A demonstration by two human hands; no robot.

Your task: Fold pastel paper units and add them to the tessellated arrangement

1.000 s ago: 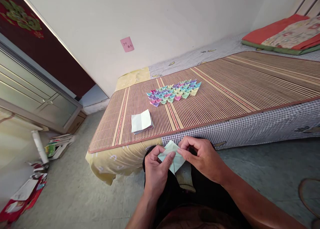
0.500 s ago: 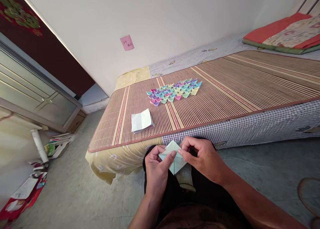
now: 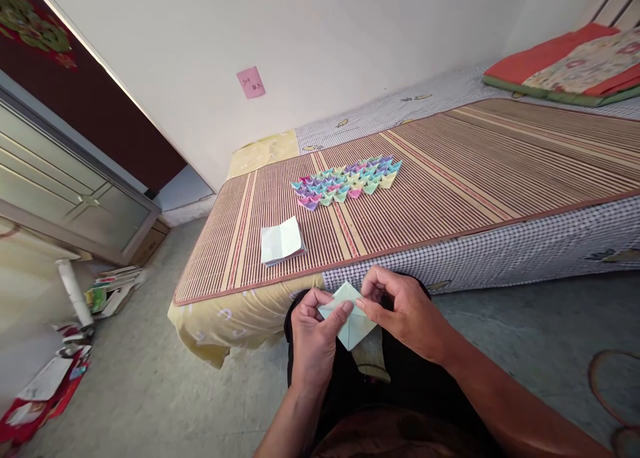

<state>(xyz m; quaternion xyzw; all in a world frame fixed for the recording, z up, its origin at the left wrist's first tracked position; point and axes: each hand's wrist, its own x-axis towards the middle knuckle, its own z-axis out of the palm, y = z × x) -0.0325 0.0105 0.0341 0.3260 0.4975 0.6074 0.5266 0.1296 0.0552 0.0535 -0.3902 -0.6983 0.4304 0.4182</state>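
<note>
Above my lap, a pale green folded paper [image 3: 354, 333] is held as a diamond with one corner pointing down. My left hand [image 3: 316, 331] is closed on its left side, the thumb pressed flat across the front near the middle. At the upper right edge my right hand [image 3: 400, 311] pinches the paper between thumb and fingers; its fingertips behind the paper are partly hidden. Beyond my hands, a stack of pale paper sheets [image 3: 281, 242] lies on the striped mat. Farther back stand rows of small coloured paper boats [image 3: 349, 181], several in each row.
The striped mat [image 3: 430, 198] covers a bed whose front edge runs just past my knees. A folded red and floral quilt [image 3: 570, 71] lies at the far right. A pink note [image 3: 251, 83] is on the wall. Books [image 3: 113, 291] lie on the floor at left.
My hands keep almost the same grip on the folded paper. The view has shifted slightly, so the bed and wall appear a little farther left.
</note>
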